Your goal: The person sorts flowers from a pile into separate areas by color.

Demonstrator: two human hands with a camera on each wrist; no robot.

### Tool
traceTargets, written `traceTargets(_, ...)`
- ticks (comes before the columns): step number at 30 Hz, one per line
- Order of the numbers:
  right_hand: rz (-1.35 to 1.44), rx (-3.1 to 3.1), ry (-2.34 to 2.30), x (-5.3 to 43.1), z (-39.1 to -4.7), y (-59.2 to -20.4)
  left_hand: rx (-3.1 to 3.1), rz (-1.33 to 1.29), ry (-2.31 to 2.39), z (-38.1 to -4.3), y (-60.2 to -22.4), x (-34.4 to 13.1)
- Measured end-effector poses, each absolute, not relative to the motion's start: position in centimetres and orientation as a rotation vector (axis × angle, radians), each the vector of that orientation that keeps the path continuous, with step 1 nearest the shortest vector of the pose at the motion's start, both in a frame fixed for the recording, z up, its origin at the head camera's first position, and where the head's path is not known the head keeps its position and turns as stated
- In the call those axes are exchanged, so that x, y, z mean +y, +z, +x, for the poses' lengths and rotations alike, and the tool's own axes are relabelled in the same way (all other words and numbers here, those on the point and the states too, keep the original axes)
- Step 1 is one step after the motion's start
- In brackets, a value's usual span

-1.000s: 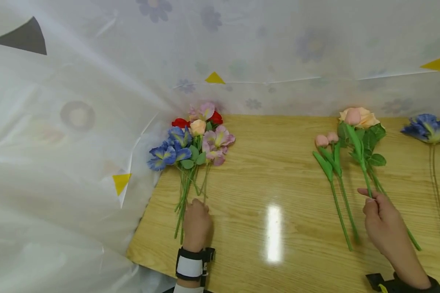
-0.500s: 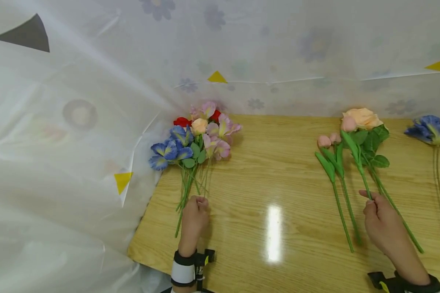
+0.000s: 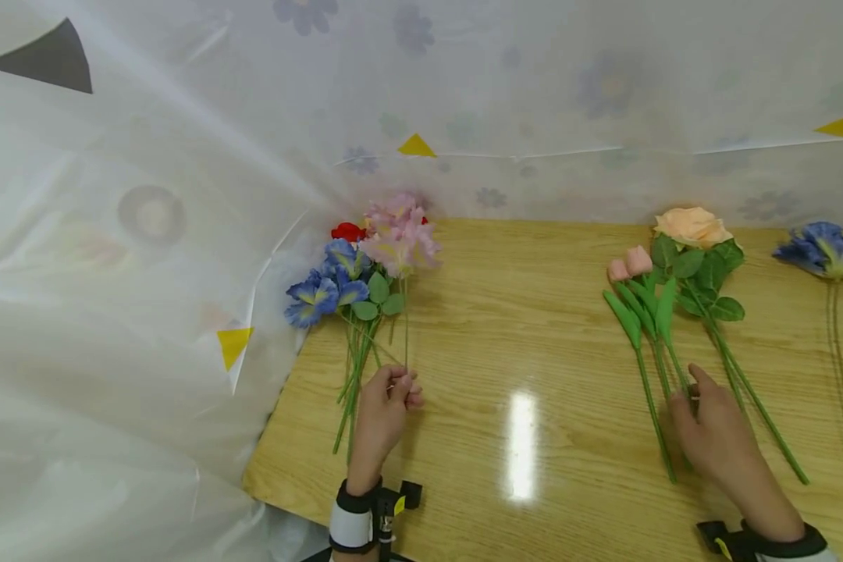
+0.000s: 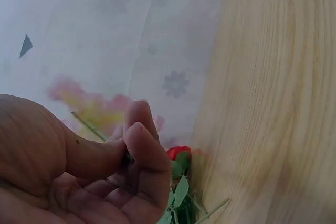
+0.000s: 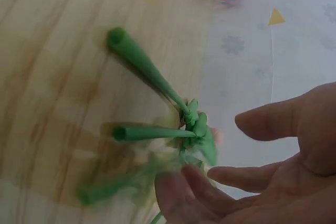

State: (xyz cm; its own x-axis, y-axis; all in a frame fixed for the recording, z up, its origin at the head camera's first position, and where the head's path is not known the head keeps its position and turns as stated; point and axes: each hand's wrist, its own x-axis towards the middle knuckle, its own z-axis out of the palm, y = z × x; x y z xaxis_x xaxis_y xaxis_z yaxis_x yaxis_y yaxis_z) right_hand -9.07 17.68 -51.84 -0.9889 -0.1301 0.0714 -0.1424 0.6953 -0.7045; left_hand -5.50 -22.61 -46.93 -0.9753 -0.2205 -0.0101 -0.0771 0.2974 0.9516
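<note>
My left hand point(image 3: 386, 410) pinches a thin green stem point(image 4: 92, 127) between thumb and fingers. Pink iris-like flowers point(image 3: 402, 240) top that stem, blurred in the left wrist view. They overlap a bunch with blue flowers point(image 3: 326, 285) and a red flower point(image 3: 349, 232), whose stems lie left of the hand. On the other side, my right hand point(image 3: 718, 429) is spread, thumb and fingers apart, close by the stems of the pink tulips point(image 3: 638, 261). In the right wrist view, green tulip stems point(image 5: 144, 66) point past those fingers point(image 5: 252, 178).
A peach rose point(image 3: 694, 226) with green leaves lies right of the tulips. Farther right is a blue flower point(image 3: 825, 250) on a long stem. White patterned sheeting point(image 3: 534, 94) borders the wooden table point(image 3: 492, 336) at the back and left.
My left hand has turned and shifted slightly right, swinging the pink flowers over the bunch. My right hand has let go of a tulip, which now lies beside the other tulips.
</note>
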Motion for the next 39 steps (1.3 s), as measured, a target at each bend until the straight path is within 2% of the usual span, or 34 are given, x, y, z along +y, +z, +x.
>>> traceTargets(7,0.297,-2.707,1.311,16.3,-9.0,-50.8,-2.347,0.061,-1.833,-5.8,-47.0,-21.2)
traceTargets(20,0.641,-2.304,2.095,9.1,-7.8,-46.3,-2.357,-0.211,-2.084,-5.1,-46.3,-15.2)
traceTargets(27,0.576,-2.382,1.963,6.6,-7.3,-45.2,-2.345,-0.465,-2.115,-4.9,-46.9,-12.4)
traceTargets(36,0.516,-2.409,1.916,6.2,-7.4,-45.5,-2.456,-0.608,-1.903,-4.6,-47.1,-10.9)
traceTargets(39,0.501,-2.440,1.853,6.4,-7.7,-45.9,-2.563,-0.554,-1.692,-4.8,-47.3,-11.4)
